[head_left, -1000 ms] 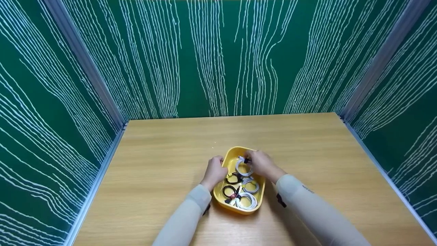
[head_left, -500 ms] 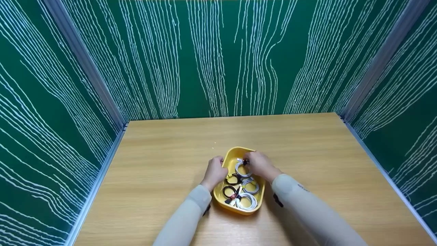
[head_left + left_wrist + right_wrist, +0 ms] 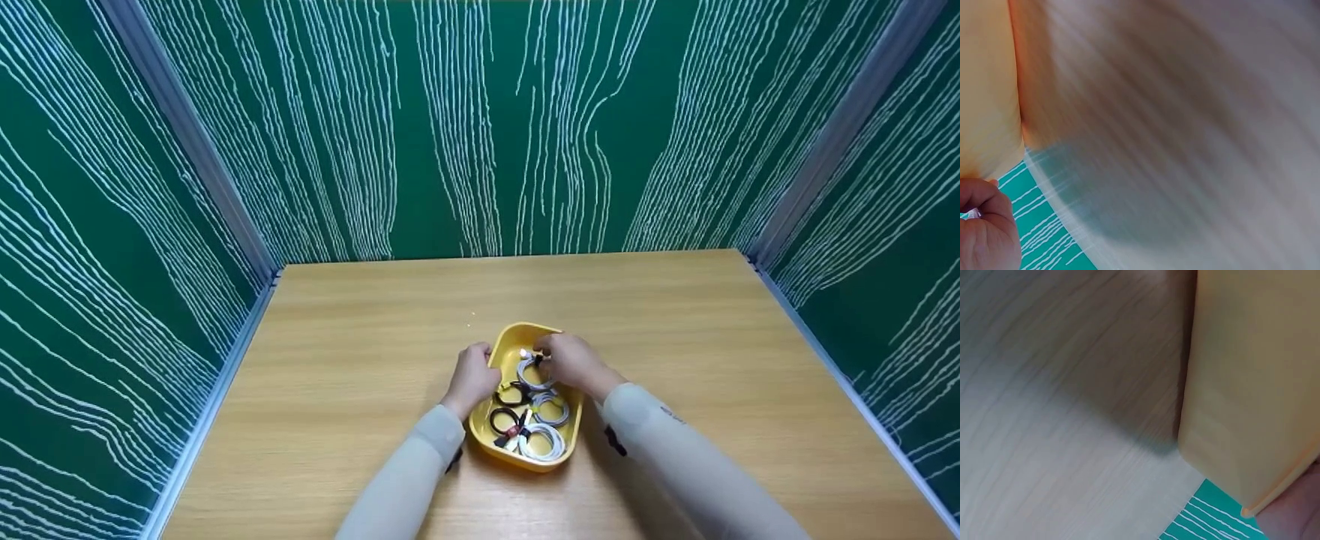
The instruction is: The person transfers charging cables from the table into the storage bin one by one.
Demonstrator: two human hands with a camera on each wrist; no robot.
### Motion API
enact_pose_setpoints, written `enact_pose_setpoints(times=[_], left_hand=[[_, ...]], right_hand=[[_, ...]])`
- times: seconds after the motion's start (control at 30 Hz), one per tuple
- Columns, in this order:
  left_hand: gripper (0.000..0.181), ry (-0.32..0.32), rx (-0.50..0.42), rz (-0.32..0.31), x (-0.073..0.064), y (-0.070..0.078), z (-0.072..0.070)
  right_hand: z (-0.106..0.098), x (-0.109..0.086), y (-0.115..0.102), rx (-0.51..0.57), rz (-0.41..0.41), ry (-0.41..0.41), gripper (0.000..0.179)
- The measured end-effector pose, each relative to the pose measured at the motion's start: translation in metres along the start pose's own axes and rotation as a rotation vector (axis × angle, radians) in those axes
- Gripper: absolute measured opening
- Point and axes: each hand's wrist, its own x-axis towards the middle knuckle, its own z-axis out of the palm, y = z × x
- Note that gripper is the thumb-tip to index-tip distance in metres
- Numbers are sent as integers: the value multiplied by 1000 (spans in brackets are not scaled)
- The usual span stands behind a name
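Note:
A yellow plastic tray (image 3: 510, 346) with rounded corners stands on the table, several coiled cables inside. My left hand (image 3: 472, 379) grips its left rim, thumb over the inner side. Over the right rim reaches my right hand (image 3: 576, 364), its fingertips pinching a light grey coiled cable (image 3: 525, 373) by the black tie; the fingers are partly hidden. Nearer me lie a black coil with yellow tag (image 3: 510, 394), a grey coil (image 3: 551, 409), a black coil (image 3: 504, 421) and a white coil (image 3: 541, 442). Both wrist views mostly show the tray's outer wall (image 3: 1241, 382).
The wooden table (image 3: 360, 330) carries the tray near its middle. Green panels (image 3: 510, 135) with white wavy lines enclose the back and both sides, joined by metal posts (image 3: 191, 142). Tiny bright specks lie on the table behind the tray.
The right hand has shifted slightly within the tray, and the upper grey cable's plug end has turned and moved a little toward me. The left hand and the tray have stayed put.

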Motion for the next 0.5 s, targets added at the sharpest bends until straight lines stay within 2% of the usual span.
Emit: enact_pose_setpoints(times=[0.07, 0.13, 0.23, 0.4, 0.5], left_hand=[[26, -2, 5, -1, 5, -7, 4], [26, -15, 1, -36, 8, -8, 5], [27, -15, 27, -61, 19, -28, 13], [26, -32, 32, -66, 28, -50, 18], [24, -34, 22, -59, 27, -47, 14]], right_hand=[[-3, -3, 1, 23, -10, 18, 27], [-6, -6, 2, 45, -31, 43, 27], [-12, -11, 3, 77, -50, 77, 27], [-22, -19, 0, 158, 4, 88, 27], [-29, -24, 1, 180, 35, 93, 27]])
